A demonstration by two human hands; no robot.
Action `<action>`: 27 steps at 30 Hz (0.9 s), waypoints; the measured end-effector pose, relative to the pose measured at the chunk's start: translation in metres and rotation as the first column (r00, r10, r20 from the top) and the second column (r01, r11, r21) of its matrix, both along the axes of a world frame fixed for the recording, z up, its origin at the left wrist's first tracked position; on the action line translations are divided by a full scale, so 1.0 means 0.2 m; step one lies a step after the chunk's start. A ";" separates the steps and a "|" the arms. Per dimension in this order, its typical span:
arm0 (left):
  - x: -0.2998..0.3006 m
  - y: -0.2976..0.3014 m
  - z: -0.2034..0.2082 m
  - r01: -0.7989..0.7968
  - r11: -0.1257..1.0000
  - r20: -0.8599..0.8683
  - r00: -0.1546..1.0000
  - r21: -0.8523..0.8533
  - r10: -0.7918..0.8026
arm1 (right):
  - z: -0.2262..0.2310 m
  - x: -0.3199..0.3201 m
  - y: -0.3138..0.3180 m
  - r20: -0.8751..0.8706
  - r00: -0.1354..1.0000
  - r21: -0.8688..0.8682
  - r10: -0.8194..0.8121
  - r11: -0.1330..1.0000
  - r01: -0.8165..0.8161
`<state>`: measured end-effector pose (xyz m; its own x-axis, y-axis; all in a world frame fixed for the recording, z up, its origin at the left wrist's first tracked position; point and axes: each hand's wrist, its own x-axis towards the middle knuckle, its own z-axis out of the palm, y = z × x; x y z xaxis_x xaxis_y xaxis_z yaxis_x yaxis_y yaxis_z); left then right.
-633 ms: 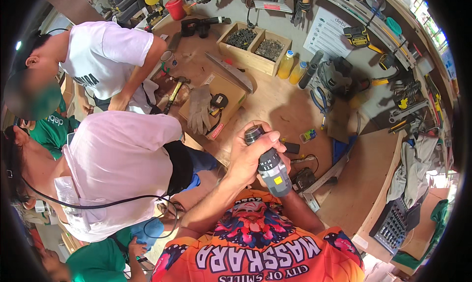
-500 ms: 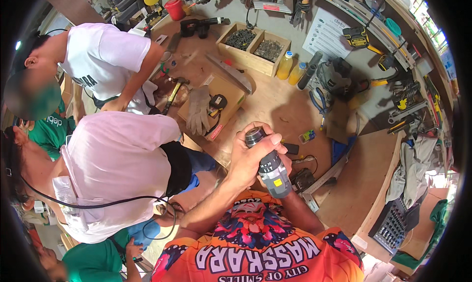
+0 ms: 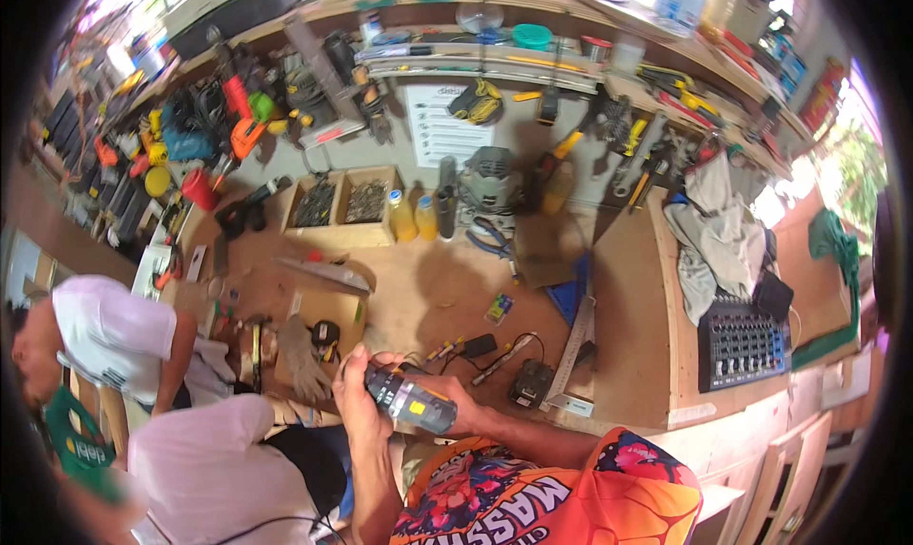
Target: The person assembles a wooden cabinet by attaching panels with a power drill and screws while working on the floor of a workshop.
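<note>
A dark grey cordless drill (image 3: 418, 404) with a yellow label is held in front of my chest, its front end toward the left. My left hand (image 3: 357, 398) closes around the chuck end, thumb up along it. My right hand (image 3: 458, 400) is wrapped round the drill from the right; the handle is mostly hidden behind it. Beyond my hands on the workbench (image 3: 428, 307) lie a work glove (image 3: 302, 360) and a tape measure (image 3: 325, 336) on a cardboard box (image 3: 347, 307). A dark battery-like block (image 3: 531, 383) lies right of my right hand.
Two co-workers in light shirts (image 3: 119, 331) stand at the left. A divided wooden bin (image 3: 342, 236) and yellow bottles (image 3: 402, 217) stand at the back. A metal square (image 3: 575, 350) lies at right, before an audio mixer (image 3: 742, 345). Tools hang on the wall.
My view has swung right and up, showing more wall and shelf. The drill has tipped from front end up to front end left, both hands still on it.
</note>
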<state>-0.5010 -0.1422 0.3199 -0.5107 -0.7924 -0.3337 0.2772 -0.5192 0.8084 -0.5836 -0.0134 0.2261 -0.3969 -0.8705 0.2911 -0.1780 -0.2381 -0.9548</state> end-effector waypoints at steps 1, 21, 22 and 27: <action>-0.02 0.00 -0.01 0.007 0.999 0.004 1.000 -0.044 -0.007 | 0.01 -0.01 -0.01 -0.056 0.998 -0.106 -0.034 0.994 0.028; -0.16 0.12 0.28 0.250 0.942 -0.053 0.962 -0.224 -0.268 | 0.05 -0.07 -0.03 0.103 0.979 0.111 -0.177 0.980 0.165; -0.17 0.13 0.28 0.241 0.951 -0.116 0.957 -0.194 -0.267 | 0.03 -0.08 -0.02 0.038 0.982 0.061 -0.187 0.981 0.185; -0.18 0.13 0.30 0.260 0.928 -0.147 0.941 -0.267 -0.306 | 0.05 -0.09 -0.02 -0.093 0.974 0.085 -0.207 0.973 0.215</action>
<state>-0.5368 -0.1159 0.3793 -0.7592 -0.6501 -0.0313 0.3018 -0.3943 0.8680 -0.6016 -0.0184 0.2370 -0.5527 -0.7945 0.2516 -0.2944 -0.0963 -0.9508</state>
